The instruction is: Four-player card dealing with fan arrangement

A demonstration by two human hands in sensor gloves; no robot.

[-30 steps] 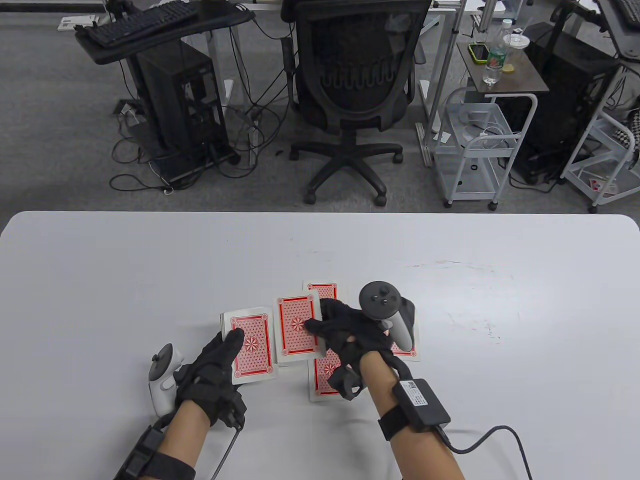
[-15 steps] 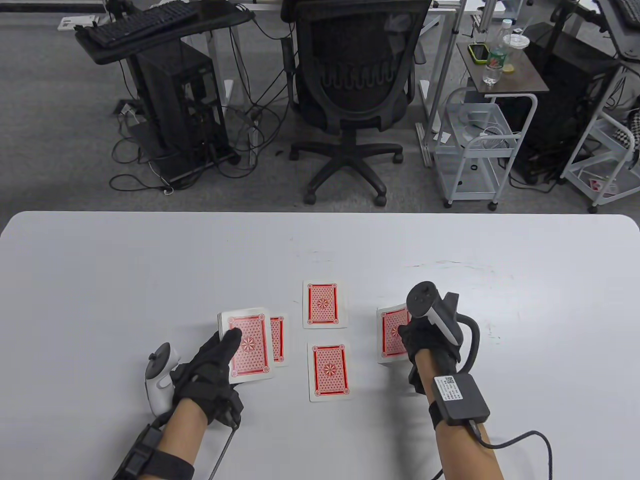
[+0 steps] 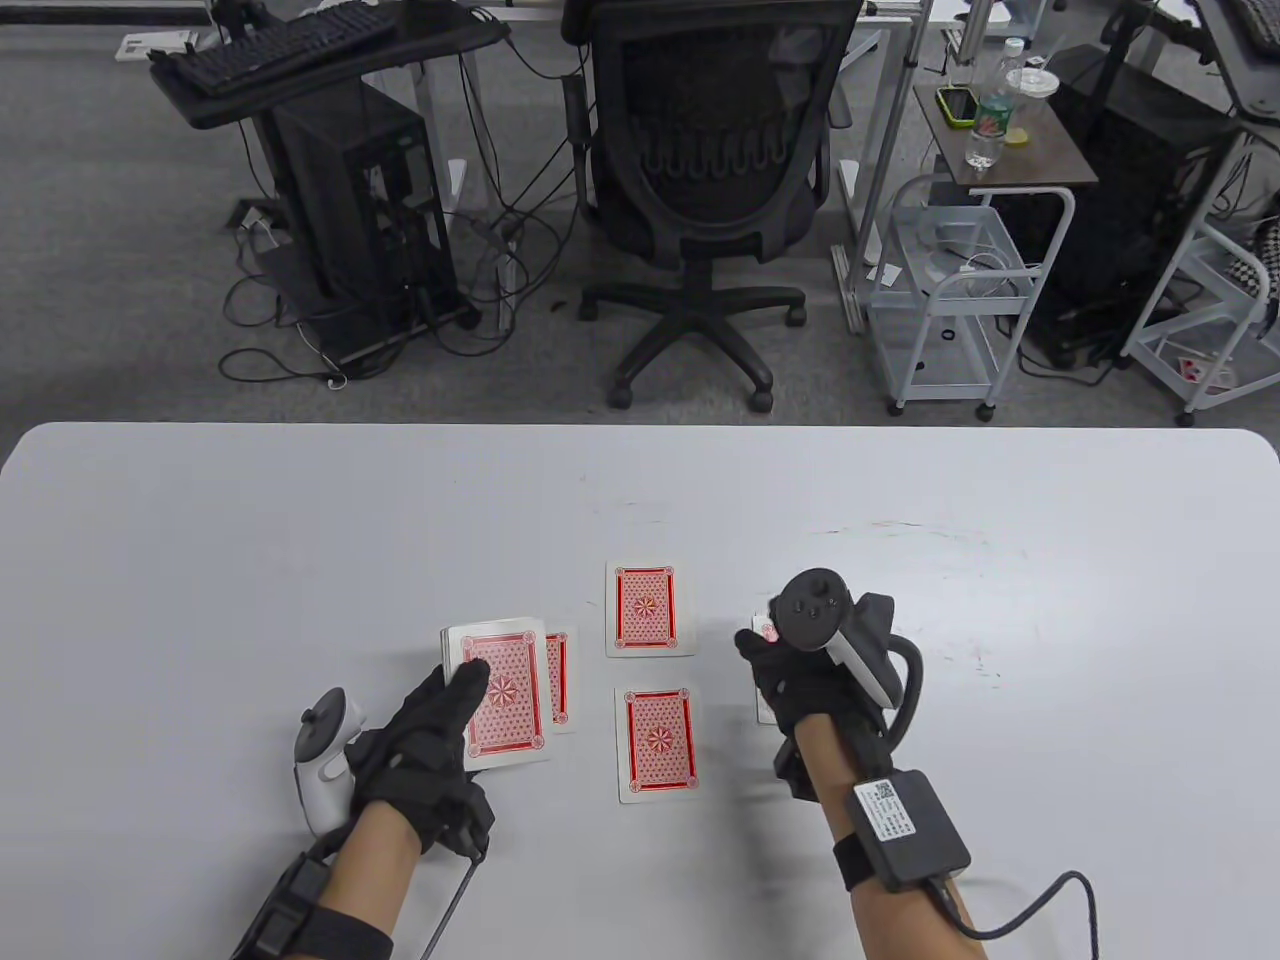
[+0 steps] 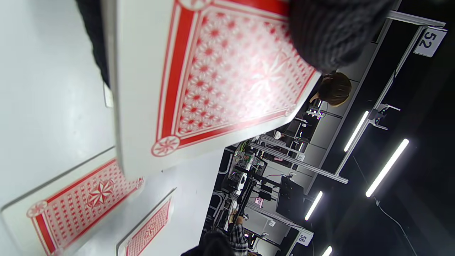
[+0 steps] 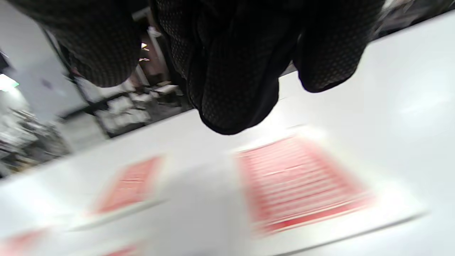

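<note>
My left hand (image 3: 462, 692) grips the red-backed deck (image 3: 508, 690), thumb lying on the top card; the left wrist view shows that deck (image 4: 220, 71) close up under the thumb (image 4: 330, 32). One card (image 3: 560, 676) lies half hidden under the deck's right side. Two more lie face down: a far card (image 3: 648, 608) and a near card (image 3: 658, 742). My right hand (image 3: 792, 682) hovers over the right-hand card (image 3: 766, 630) and hides most of it. In the right wrist view its fingers (image 5: 231, 85) hang above that blurred card (image 5: 302, 185), holding nothing.
The white table (image 3: 200, 560) runs wide on both sides of the cards. A cable (image 3: 1040, 900) trails from my right wrist box. Beyond the far edge stand an office chair (image 3: 715, 180) and a white trolley (image 3: 960, 290).
My right hand took a card from the deck, carried it right, laid it on the right-hand spot and now drifts back left over it. The left hand and deck stayed put.
</note>
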